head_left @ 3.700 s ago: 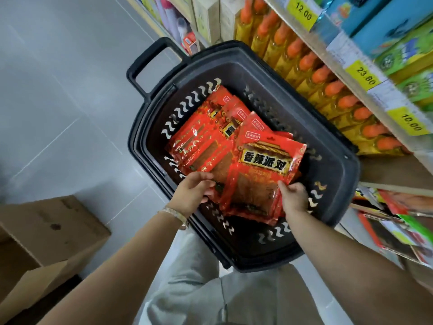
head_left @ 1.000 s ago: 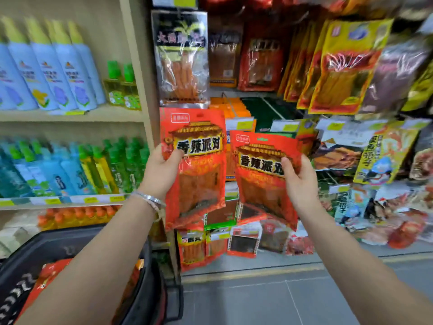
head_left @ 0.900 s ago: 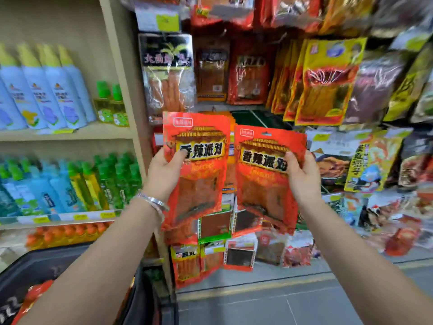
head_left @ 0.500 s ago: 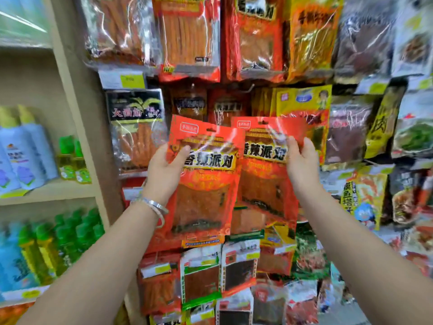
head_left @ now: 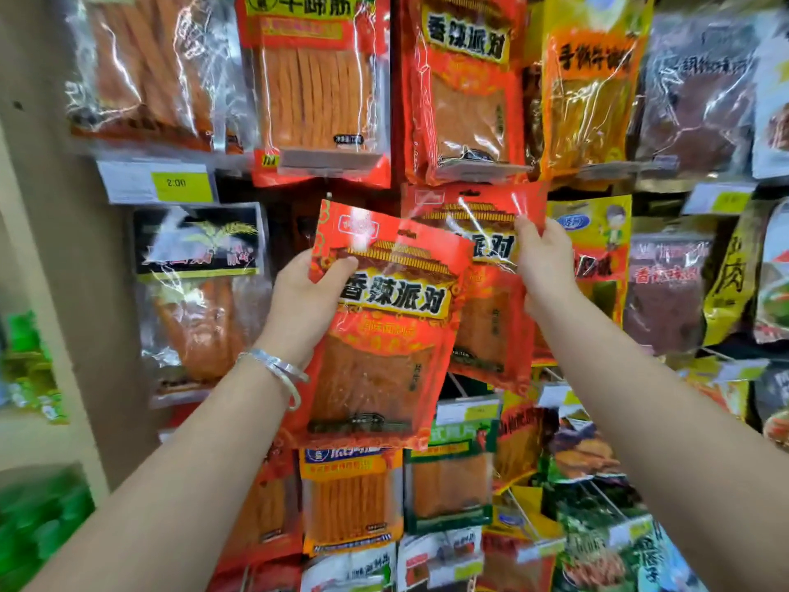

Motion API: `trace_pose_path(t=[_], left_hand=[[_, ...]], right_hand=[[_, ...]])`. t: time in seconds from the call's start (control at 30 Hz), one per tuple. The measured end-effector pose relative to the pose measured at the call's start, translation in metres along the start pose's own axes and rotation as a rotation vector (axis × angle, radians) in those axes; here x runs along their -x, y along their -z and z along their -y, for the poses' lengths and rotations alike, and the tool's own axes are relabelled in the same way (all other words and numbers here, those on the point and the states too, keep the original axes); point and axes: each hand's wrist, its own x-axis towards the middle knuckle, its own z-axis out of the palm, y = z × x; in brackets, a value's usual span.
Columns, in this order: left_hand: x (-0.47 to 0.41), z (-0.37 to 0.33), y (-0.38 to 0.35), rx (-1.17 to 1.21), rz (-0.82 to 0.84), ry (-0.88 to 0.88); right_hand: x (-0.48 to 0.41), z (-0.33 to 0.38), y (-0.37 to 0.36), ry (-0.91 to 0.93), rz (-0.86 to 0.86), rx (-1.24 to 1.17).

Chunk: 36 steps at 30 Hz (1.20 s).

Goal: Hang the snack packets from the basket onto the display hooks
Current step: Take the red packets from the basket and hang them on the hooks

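My left hand [head_left: 305, 299] grips a red snack packet [head_left: 384, 335] by its upper left edge; the packet tilts and lies in front of the rack. My right hand [head_left: 544, 267] pinches a second red packet [head_left: 482, 232] of the same kind at its top right corner, raised close under a hanging packet of the same brand [head_left: 465, 87]. The left packet overlaps the lower left of the right one. The hook behind the right packet is hidden. The basket is out of view.
Hanging snack packets fill the rack on all sides: orange sticks [head_left: 320, 79] above, yellow packets [head_left: 593, 91] to the right, more rows below. A price tag [head_left: 158, 181] hangs at the upper left. A beige shelf post [head_left: 55, 249] stands left, with green bottles [head_left: 30, 365] beyond.
Both hands have lifted the two red packets from the basket up to the rack. In the last half second the right packet went higher and the left packet tilted across it.
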Motion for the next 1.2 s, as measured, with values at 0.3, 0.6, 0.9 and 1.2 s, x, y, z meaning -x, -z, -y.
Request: trace_pose_path(t=[0.3, 0.6, 0.9, 1.2], left_hand=[[-0.013, 0.003, -0.023, 0.085, -0.003, 0.068], [-0.007, 0.005, -0.049, 0.099, -0.049, 0.097], [-0.002, 0.006, -0.077, 0.191, -0.044, 0.181], [-0.019, 0.000, -0.090, -0.105, -0.152, -0.179]], right_hand=[[-0.033, -0.025, -0.013, -0.143, 0.052, -0.047], [-0.036, -0.048, -0.023, -0.171, 0.181, 0.137], [-0.002, -0.051, 0.004, -0.107, 0.325, -0.222], [-0.023, -0.048, 0.023, 0.201, 0.188, -0.074]])
